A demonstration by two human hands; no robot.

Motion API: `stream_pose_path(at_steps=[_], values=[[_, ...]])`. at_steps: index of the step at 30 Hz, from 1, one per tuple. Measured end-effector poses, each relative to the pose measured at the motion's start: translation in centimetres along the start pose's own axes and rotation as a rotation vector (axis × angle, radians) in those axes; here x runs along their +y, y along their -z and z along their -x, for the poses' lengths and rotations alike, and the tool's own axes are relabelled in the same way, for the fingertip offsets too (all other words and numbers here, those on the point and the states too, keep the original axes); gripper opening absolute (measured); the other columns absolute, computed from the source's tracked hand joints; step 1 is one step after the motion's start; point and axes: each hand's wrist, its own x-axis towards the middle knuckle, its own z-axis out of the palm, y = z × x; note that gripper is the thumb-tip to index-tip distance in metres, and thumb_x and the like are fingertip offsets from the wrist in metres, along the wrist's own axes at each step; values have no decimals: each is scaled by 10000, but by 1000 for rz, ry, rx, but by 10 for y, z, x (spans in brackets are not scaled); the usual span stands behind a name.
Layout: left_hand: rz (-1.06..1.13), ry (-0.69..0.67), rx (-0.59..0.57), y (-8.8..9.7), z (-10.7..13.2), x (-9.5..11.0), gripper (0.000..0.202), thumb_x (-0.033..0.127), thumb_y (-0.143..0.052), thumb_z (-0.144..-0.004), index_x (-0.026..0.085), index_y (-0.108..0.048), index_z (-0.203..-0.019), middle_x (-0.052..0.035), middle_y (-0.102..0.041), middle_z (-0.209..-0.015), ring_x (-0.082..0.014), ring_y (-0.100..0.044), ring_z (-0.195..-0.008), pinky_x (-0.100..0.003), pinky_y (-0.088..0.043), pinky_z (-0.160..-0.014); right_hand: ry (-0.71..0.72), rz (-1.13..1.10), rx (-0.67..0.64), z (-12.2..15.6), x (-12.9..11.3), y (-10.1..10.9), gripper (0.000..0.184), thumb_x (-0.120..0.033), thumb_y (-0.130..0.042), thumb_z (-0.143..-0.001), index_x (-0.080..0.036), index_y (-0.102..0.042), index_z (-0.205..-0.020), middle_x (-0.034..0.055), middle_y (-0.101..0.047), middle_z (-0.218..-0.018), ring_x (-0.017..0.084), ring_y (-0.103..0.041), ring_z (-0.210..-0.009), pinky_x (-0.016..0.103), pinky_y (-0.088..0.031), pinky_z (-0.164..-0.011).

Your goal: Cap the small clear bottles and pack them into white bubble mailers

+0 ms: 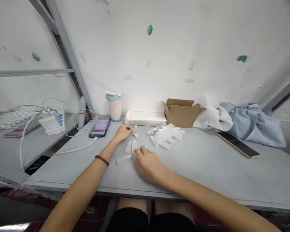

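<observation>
My left hand (124,132) is on the table with thumb and fingertips pinched together; a speck of white shows at the fingertips, too small to name. Just beside it lie small white ring-like caps (135,126). My right hand (148,162) rests nearer the front edge, its fingers curled. Its fingertips are at the neck end of a small translucent plastic bottle (123,159) lying on its side; whether they grip anything is hidden. Between the hands lie two more small bottles (128,147). A heap of similar translucent bottles (165,133) spreads to the right.
Along the wall stand a lidded cup (115,108), a stack of white sheets or trays (146,118), an open cardboard box (182,112), a white plastic bag (211,114) and a blue-grey cloth bag (252,122). A charging phone (99,126) lies left; another phone (238,144) lies right.
</observation>
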Motion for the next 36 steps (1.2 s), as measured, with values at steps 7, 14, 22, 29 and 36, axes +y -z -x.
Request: stream_pose_path(at_steps=[7, 14, 22, 29, 36], values=[[-4, 12, 11, 0, 0, 0, 208, 282, -572, -666, 146, -699, -758, -35, -695, -760, -191, -611, -753, -264, -436, -688, -260, 31, 90, -17, -52, -3, 343, -335, -397, -880, -80, -539, -1060, 191, -586, -895, 284, -589, -789, 421, -494, -589], [11, -6, -5, 1, -1, 2, 174, 266, -591, -654, 152, -696, -735, -36, -687, -747, -189, -605, -734, -267, -431, -683, -416, 38, -65, -34, -82, 10, 479, -395, -335, -904, -14, -527, -1122, 227, -608, -783, 316, -609, -720, 427, -458, -559], [36, -1, -33, 1, -3, -1, 188, 282, -612, -634, 146, -695, -733, -37, -680, -735, -194, -603, -728, -272, -426, -667, -387, 159, -187, -44, -89, 4, 795, -665, -293, -822, 27, -486, -1164, 281, -618, -814, 321, -606, -710, 404, -438, -534], [63, -9, -36, 1, -3, -3, 180, 281, -625, -603, 149, -685, -710, -21, -660, -710, -181, -592, -717, -269, -425, -669, -366, 212, -77, -46, -89, -5, 405, -382, -442, -866, -4, -569, -936, 226, -598, -772, 283, -588, -690, 372, -443, -522], [109, -2, -45, 0, -4, -6, 190, 296, -630, -592, 151, -678, -705, -22, -659, -708, -182, -589, -714, -267, -431, -657, -265, 217, -100, -41, -88, -6, 190, -48, -442, -746, -9, -598, -846, 193, -573, -750, 265, -560, -711, 328, -422, -525]])
